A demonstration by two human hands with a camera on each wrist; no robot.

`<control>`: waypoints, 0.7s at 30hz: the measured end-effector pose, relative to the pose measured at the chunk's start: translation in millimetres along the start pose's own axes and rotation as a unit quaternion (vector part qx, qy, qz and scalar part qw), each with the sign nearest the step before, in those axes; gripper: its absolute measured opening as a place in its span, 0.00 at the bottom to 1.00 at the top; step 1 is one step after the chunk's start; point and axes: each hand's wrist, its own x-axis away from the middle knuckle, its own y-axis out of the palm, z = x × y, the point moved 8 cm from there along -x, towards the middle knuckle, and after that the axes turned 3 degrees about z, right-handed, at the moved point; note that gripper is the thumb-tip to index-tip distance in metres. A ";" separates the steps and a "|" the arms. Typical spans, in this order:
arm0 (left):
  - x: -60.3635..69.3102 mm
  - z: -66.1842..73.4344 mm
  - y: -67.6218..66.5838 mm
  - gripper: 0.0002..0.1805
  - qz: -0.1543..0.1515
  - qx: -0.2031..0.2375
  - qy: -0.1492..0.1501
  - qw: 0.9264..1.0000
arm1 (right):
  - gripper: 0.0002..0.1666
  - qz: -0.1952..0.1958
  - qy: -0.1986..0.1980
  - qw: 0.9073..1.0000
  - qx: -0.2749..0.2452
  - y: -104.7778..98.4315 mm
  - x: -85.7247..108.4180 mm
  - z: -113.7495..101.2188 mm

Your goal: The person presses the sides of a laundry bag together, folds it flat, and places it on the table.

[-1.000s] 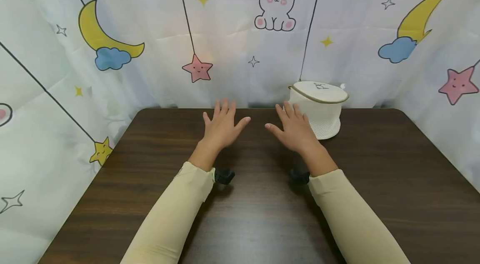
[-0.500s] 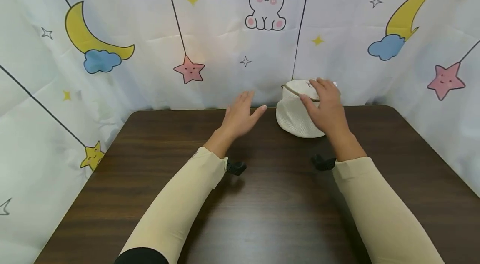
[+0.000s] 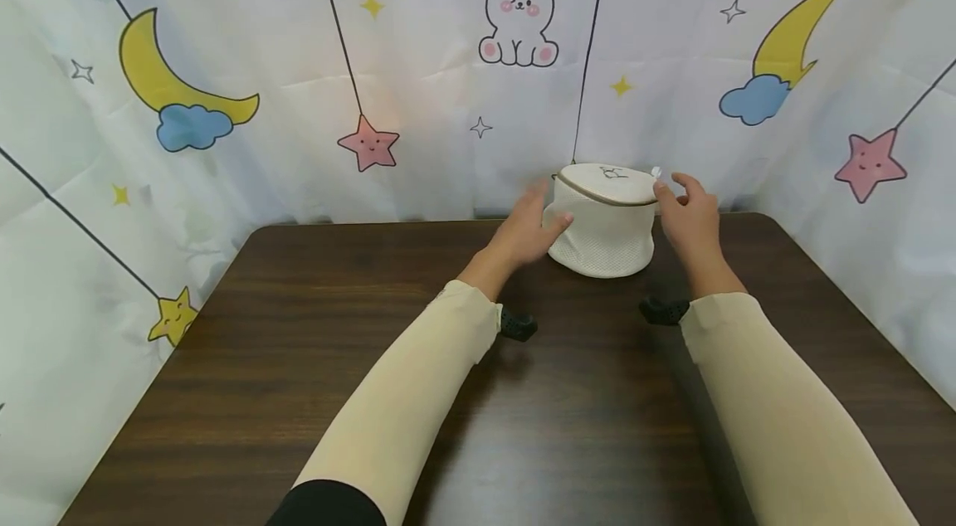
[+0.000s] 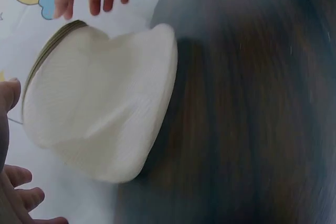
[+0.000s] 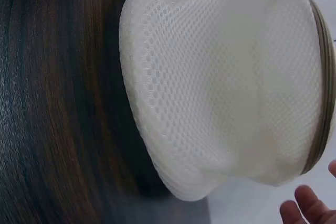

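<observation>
A cream mesh bag (image 3: 603, 236) with a round, zip-edged lid stands near the table's back edge. At its left side is my left hand (image 3: 523, 229), fingers spread and thumb in front of the mesh; contact cannot be told. My right hand (image 3: 690, 223) is at the bag's right rim, thumb and fingers apart near a small white tab (image 3: 656, 172). The left wrist view shows the mesh bag (image 4: 105, 98) between both hands. In the right wrist view, fingertips (image 5: 310, 205) appear beside the bag (image 5: 210, 87), not gripping it.
The dark wooden table (image 3: 336, 327) spreads in front and to both sides. A white curtain (image 3: 441, 78) with printed moons, stars and a rabbit hangs directly behind the bag and along the sides.
Both hands have moved to the right; my left hand has come up to the bag's left side. My right hand has passed over the lid to its right side.
</observation>
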 end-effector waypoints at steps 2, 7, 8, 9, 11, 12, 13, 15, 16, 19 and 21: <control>-1.2 1.3 8.1 0.45 -0.013 0.033 0.001 0.999 | 0.43 -0.012 0.014 1.000 -0.015 3.4 -0.7 3.7; 0.2 -1.4 20.8 0.46 -0.033 0.106 -0.021 0.994 | 0.44 -0.003 0.060 0.996 -0.072 8.0 -0.8 9.2; 0.6 -2.1 21.9 0.46 -0.035 0.119 -0.025 0.992 | 0.44 0.005 0.071 0.994 -0.083 8.2 -0.9 10.2; 0.9 -2.9 22.8 0.46 -0.036 0.132 -0.029 0.990 | 0.42 0.014 0.083 0.992 -0.094 8.2 -0.6 11.1; 0.8 -3.8 23.8 0.47 -0.034 0.167 -0.034 0.985 | 0.40 0.025 0.107 0.986 -0.122 9.5 0.2 12.5; 0.7 -3.6 23.8 0.46 -0.032 0.185 -0.035 0.982 | 0.39 0.027 0.117 0.984 -0.134 10.3 0.8 12.9; 0.7 -3.4 23.3 0.46 -0.029 0.202 -0.036 0.978 | 0.38 0.028 0.125 0.980 -0.150 11.3 1.9 12.6; 0.4 -5.8 22.7 0.47 -0.021 0.228 -0.051 0.972 | 0.39 0.025 0.140 0.974 -0.176 13.9 4.8 10.5; 0.4 -7.1 21.7 0.47 -0.015 0.242 -0.060 0.968 | 0.41 0.021 0.145 0.970 -0.193 15.4 6.6 8.8; 1.2 -12.0 16.4 0.47 0.010 0.270 -0.093 0.958 | 0.45 0.003 0.150 0.958 -0.246 20.6 12.2 0.7; 2.3 -14.0 10.5 0.46 0.034 0.291 -0.106 0.950 | 0.48 -0.011 0.148 0.948 -0.281 25.0 16.2 -6.0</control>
